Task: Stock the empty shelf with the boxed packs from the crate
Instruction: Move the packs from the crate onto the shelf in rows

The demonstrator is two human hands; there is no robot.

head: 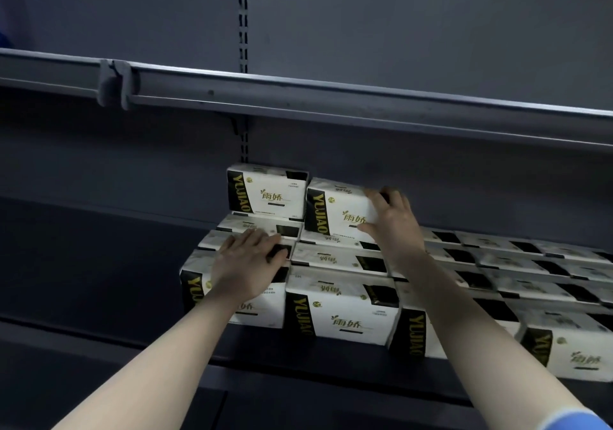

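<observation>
My right hand grips a white and black pack by its right end, fingers curled over the top edge and thumb along the lower front, so the pack sits on the second layer at the far part of the shelf. Its left end is just beside another upper pack, which stands a little farther back against the grey back panel. My left hand lies flat, fingers spread and nearly straight, pressing down on the tops of the packs in the leftmost column of the bottom layer. That layer runs in rows from the middle of the shelf off to the right edge of view, each pack standing with its printed face toward me and a black band with gold lettering on its left end. The left stretch of the shelf is bare dark metal. Above, the front rail of the next shelf up crosses the view, with a slotted upright behind it. A bit of blue sleeve shows on my right arm at the near right corner.
</observation>
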